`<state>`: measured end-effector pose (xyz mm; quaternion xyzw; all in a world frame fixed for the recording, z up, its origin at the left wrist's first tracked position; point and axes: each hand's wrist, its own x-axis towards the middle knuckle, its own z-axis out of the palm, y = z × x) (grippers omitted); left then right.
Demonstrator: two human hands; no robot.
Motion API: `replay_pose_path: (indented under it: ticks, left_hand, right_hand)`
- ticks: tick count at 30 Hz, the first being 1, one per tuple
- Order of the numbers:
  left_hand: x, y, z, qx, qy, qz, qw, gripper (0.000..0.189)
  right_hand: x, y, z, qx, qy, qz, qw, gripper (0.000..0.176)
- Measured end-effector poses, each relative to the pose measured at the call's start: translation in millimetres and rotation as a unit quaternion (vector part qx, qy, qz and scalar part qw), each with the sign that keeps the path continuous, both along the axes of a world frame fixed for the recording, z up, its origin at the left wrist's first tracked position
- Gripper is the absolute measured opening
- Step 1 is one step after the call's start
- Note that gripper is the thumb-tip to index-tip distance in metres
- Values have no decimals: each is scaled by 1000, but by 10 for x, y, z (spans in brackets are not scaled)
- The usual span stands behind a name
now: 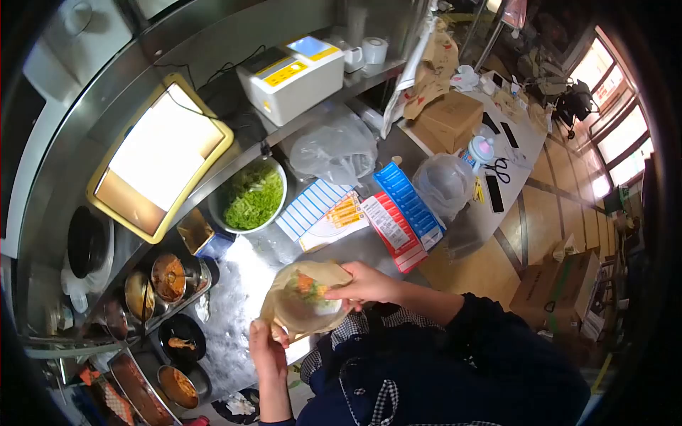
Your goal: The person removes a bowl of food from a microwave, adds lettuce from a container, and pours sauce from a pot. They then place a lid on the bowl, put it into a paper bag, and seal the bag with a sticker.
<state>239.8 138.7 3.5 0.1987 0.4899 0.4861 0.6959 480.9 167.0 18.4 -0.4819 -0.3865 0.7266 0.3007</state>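
In front of my body I hold a tan paper wrapper or bag (325, 270), spread wide, with what looks like a round, pale bowl or flatbread in it. Red-orange and green food (307, 285) shows inside. My left hand (266, 348) pinches the lower left edge of the paper. On the other side, my right hand (364, 285) grips the rim, its thumb over the inside and its other fingers partly hidden underneath. A steel counter (238, 312) lies beyond and left of the hands, and a bowl of shredded lettuce (254, 199) stands farther back.
Pots of food (169, 278), a black bowl (182, 339) and a long tray (138, 387) line the left. Red and blue printed sheets (408, 202) lie ahead, beside a plastic tub (444, 181). Above are a yellow-framed tablet (160, 163) and a label printer (295, 82) on a shelf.
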Motion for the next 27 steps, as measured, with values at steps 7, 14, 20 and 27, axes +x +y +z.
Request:
replay_pose_path:
  ticks: [7, 14, 20, 27]
  left_hand:
    - [602, 103, 81, -91, -36, -57, 994, 20]
    - [1070, 82, -77, -48, -58, 71, 995, 15]
    - [1340, 32, -44, -33, -18, 135, 990, 18]
    - [1448, -46, -20, -52, -6, 196, 979, 22]
  right_hand:
    - [372, 168, -408, 4, 95, -164, 982, 16]
    - [1268, 731, -405, 350, -335, -159, 860, 16]
    - [1443, 2147, -1077, 448, -430, -74, 780, 25]
    - [1429, 3318, -1698, 481, -648, -89, 583, 26]
